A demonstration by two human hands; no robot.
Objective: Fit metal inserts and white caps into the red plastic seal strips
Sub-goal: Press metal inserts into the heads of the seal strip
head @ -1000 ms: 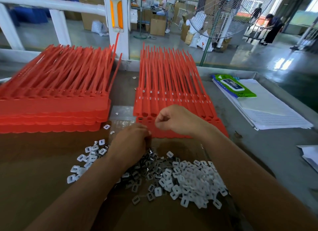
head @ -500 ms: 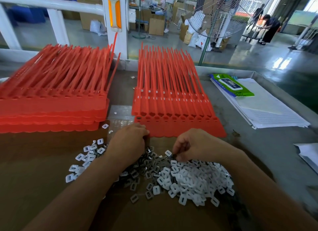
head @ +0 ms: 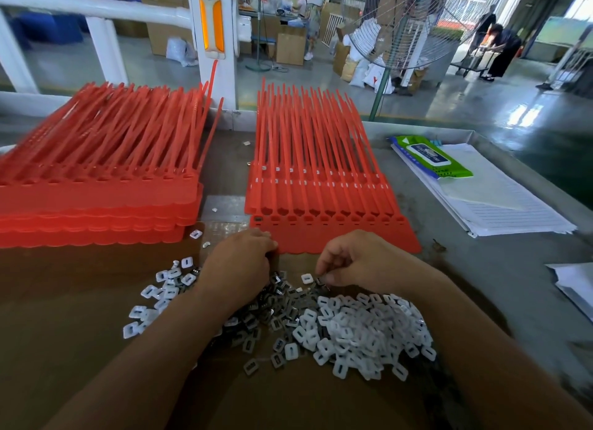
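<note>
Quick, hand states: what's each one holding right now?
Left hand: fingers curled at near edge of red seal strip; grip cannot be told.
Right hand: closed, pinching a metal insert.

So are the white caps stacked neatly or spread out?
Spread out: the white caps lie in a loose heap on the table, some scattered apart.

Red "Y" on white sack (head: pixel 373 76)

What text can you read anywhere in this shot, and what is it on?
"Y" in red, on a white sack on the far floor.
Green wipes pack: label print too blurred to read.
Lined paper: ruled lines, no legible words.
Red seal strips: no readable marks.
</note>
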